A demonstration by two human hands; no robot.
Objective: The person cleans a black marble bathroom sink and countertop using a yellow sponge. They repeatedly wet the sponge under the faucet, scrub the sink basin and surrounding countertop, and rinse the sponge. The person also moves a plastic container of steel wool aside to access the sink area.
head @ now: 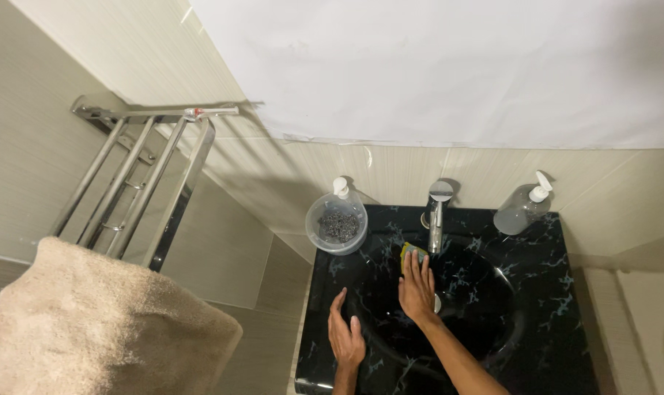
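A clear tub (337, 223) of dark grey scrub sat at ten o'clock from the faucet (438, 212), with a white pump bottle (341, 187) just behind it. A clear pump dispenser (521, 208) lay tilted at three o'clock from the faucet. A chrome rack (138, 183) hung on the tiled wall (47, 88) at nine o'clock, and a beige towel (91, 329) draped below it at seven o'clock.

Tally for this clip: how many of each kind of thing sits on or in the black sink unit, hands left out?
Pump bottles: 2, one behind the tub, one clear at right
Clear tub of steel wool: 1
Tap: 1
Yellow-green sponge under the right hand: 1
Total: 5
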